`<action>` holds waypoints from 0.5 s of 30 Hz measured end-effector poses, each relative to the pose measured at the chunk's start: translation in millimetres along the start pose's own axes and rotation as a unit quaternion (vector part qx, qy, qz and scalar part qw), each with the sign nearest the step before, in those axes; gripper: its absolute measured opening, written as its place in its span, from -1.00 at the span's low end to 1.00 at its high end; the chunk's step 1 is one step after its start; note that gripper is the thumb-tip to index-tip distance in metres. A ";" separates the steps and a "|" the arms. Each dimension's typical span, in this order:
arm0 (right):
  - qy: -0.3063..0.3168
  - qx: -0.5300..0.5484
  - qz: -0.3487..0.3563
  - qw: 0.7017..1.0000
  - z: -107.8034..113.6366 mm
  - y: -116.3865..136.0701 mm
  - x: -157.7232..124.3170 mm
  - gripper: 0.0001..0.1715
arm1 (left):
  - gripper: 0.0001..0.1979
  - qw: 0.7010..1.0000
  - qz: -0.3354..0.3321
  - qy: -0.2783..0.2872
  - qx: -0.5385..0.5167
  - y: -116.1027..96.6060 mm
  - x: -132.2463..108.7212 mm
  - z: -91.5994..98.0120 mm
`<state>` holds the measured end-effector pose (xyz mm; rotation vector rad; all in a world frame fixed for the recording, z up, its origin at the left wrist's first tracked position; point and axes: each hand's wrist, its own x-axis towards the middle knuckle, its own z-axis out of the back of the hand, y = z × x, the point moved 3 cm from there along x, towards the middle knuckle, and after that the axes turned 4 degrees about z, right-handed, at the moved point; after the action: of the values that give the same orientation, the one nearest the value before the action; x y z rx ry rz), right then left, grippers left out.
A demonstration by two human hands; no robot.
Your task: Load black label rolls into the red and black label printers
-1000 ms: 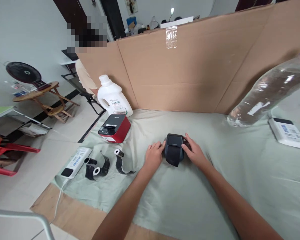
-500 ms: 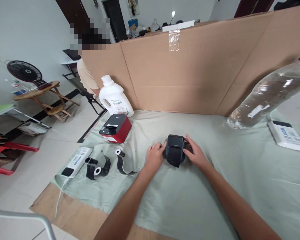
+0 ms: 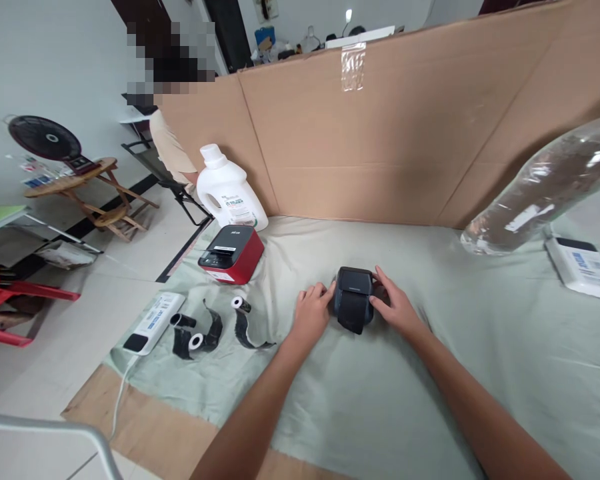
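On the pale green cloth (image 3: 400, 407) sits a small black label printer (image 3: 356, 280), with a dark paper strip (image 3: 353, 312) hanging from its front. My left hand (image 3: 312, 313) presses against its left side, fingers curled and one fingertip on the casing. Around the right edge of the printer, the thumb and fingers of my right hand (image 3: 394, 303) grip it. Left of my hands lie small paper rolls (image 3: 241, 305) with dark strips partly unwound, one pair of them (image 3: 196, 341) closer to the cloth's left edge.
A red and black printer (image 3: 233, 253) stands behind the rolls, beside a white jug (image 3: 230, 190). White power strips lie at left (image 3: 155, 322) and right (image 3: 587, 267). A cardboard panel (image 3: 370, 147) closes off the back, with a large water bottle (image 3: 535, 193) leaning there. A person (image 3: 173, 147) is behind the panel.
The view has shifted slightly. Both hands keep their places on the sides of the black label printer, and the rolls lie as before.
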<state>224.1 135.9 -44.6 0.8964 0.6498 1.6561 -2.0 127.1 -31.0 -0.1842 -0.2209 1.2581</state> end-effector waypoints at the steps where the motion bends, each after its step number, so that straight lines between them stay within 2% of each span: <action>1: 0.000 0.000 -0.001 1.000 0.1 0.1 -0.1 -0.07 | -0.40 1.000 0.001 0.002 -0.006 0.0 0.2 0.1; 7: -0.010 0.007 0.005 1.000 -1.2 -2.4 -1.2 -0.09 | -0.40 0.999 0.014 0.005 -0.040 2.3 1.4 0.3; 11: -0.021 0.009 0.010 1.000 -2.6 -2.4 -1.6 -0.12 | -0.48 0.991 0.024 0.024 -0.128 6.1 3.3 1.3; 15: -0.024 0.010 0.008 1.000 -0.8 7.4 -2.0 -0.17 | -0.55 0.981 0.030 0.020 -0.192 6.8 3.2 5.8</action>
<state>219.7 132.0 -39.7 0.9549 0.6280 1.6406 -8.9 132.2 -26.9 -0.5507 -0.4250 1.2619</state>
